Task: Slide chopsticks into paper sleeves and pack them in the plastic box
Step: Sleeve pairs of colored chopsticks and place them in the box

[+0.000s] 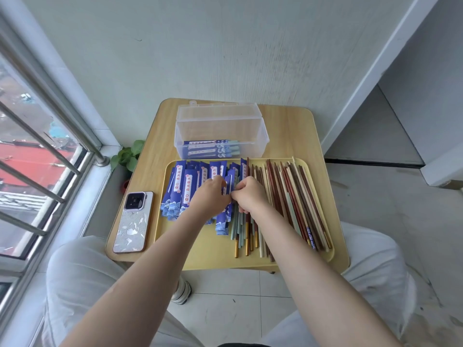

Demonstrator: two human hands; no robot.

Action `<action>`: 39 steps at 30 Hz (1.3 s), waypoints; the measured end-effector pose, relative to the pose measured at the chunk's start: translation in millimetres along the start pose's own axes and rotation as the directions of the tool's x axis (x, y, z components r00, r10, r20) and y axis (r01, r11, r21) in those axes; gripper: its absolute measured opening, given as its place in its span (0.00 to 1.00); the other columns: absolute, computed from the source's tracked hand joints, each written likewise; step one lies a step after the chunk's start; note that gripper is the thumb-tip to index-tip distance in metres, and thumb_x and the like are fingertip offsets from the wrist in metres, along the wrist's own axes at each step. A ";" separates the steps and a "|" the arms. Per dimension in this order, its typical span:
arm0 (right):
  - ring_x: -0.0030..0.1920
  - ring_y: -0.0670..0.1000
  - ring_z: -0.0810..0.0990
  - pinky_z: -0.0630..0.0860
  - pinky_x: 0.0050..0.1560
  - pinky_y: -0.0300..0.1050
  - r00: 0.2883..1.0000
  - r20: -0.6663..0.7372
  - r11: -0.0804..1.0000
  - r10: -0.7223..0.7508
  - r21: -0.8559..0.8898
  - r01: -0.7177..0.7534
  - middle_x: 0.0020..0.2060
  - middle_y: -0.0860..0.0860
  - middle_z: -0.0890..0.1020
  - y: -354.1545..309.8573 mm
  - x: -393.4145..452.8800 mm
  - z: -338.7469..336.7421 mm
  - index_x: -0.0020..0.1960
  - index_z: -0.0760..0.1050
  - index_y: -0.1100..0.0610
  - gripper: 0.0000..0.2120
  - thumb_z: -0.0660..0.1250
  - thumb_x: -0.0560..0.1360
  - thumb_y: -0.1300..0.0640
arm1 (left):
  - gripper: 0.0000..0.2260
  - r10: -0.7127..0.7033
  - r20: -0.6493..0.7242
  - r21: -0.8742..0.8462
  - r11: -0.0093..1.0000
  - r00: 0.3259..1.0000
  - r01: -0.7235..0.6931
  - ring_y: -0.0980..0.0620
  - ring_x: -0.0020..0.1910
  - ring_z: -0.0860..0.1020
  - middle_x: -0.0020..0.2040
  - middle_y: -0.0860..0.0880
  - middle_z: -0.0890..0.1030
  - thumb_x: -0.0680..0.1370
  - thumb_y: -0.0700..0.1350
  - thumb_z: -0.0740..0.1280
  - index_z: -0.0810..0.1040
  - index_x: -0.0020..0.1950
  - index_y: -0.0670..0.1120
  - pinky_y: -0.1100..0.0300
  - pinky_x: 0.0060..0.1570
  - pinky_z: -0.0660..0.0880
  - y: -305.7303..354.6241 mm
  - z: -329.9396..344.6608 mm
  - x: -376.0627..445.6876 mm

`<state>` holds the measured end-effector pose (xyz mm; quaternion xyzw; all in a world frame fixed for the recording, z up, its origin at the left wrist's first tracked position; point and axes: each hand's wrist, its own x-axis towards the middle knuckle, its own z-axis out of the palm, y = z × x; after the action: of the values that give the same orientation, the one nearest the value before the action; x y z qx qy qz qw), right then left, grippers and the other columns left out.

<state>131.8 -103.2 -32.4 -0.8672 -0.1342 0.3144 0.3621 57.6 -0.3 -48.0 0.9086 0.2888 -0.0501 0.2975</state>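
One yellow tray (323, 256) sits on one wooden counter (288, 136) at the centre of the frame. Its left half carries a pile of blue paper sleeves (186, 186); they overlap, so an exact count cannot be given. Its right half carries loose chopsticks (295, 199) in red-brown, cream, pale green and gold-tipped finishes, several dozen lying roughly parallel. One clear plastic box (220, 136), lid raised, stands just above the tray and holds about three sleeved pairs (210, 147) lying flat on its floor. One phone (132, 221) lies face down at the left of the tray. One potted plant (129, 154) shows beyond the counter's left edge.

Both forearms reach up from the lower frame and meet over the tray's middle. The left hand (209, 196) pinches one sleeve (226, 194), fingers curled on it. The right hand (248, 196) has its grip clamped on chopsticks (246, 221) at the sleeve's edge; how many it holds cannot be told.
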 end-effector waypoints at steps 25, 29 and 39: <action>0.26 0.47 0.69 0.61 0.26 0.41 0.984 0.000 0.704 -0.181 0.698 0.129 0.34 0.51 0.76 9.0 -25.1 -59.4 0.54 0.77 0.63 0.09 0.67 0.80 0.57 | 0.07 -0.003 0.080 -0.720 0.692 0.997 0.060 0.52 0.39 0.76 0.41 0.46 0.77 0.83 0.43 0.63 0.78 0.47 0.43 0.63 0.36 0.74 35.8 -31.0 -34.2; 0.26 0.49 0.74 0.68 0.25 0.41 0.978 -0.022 0.801 -0.209 0.570 0.184 0.31 0.50 0.79 9.1 -26.1 -58.2 0.50 0.77 0.59 0.03 0.69 0.79 0.59 | 0.05 0.017 0.164 -0.697 0.710 0.986 0.103 0.47 0.44 0.76 0.45 0.42 0.77 0.83 0.42 0.61 0.75 0.51 0.43 0.62 0.37 0.75 38.0 -25.5 -39.6; 0.27 0.51 0.78 0.74 0.26 0.42 0.975 -0.171 0.937 -0.142 0.295 0.189 0.36 0.54 0.83 22.4 -25.9 -52.5 0.48 0.78 0.61 0.11 0.62 0.81 0.55 | 0.06 -0.014 0.058 -0.676 0.735 0.998 0.049 0.53 0.36 0.83 0.47 0.44 0.84 0.82 0.45 0.66 0.78 0.57 0.45 0.54 0.42 0.82 40.4 -7.1 -46.9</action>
<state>145.8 -159.4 -8.4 -0.8060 -0.1288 0.2350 0.5278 40.6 -46.0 -9.1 0.7317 0.2952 0.0311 0.6136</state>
